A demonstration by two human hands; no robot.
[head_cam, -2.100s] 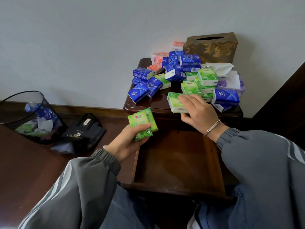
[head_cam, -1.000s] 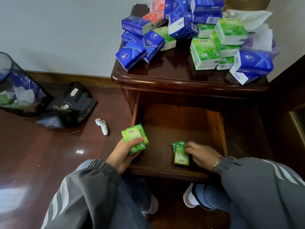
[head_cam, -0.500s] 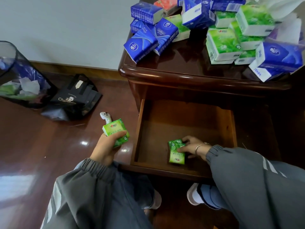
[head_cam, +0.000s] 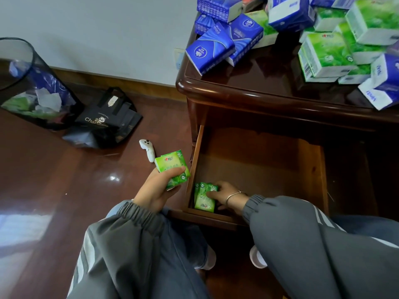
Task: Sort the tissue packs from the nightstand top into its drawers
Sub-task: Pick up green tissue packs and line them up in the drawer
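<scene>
My left hand [head_cam: 157, 190] grips a green pack [head_cam: 172, 166] just left of the drawer [head_cam: 195, 154]; my right hand [head_cam: 224, 193] clasps a second pack [head_cam: 203, 201] inside.

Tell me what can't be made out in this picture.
Head view only:
- Nightstand top: far and right parts cut off by the frame edges, so remaining packs cannot be counted.
- Green packs in the drawer: partly under the right grip; count unclear.
- Any lower drawers: hidden below the open drawer.
- Bin contents: blurred behind dark mesh.
</scene>
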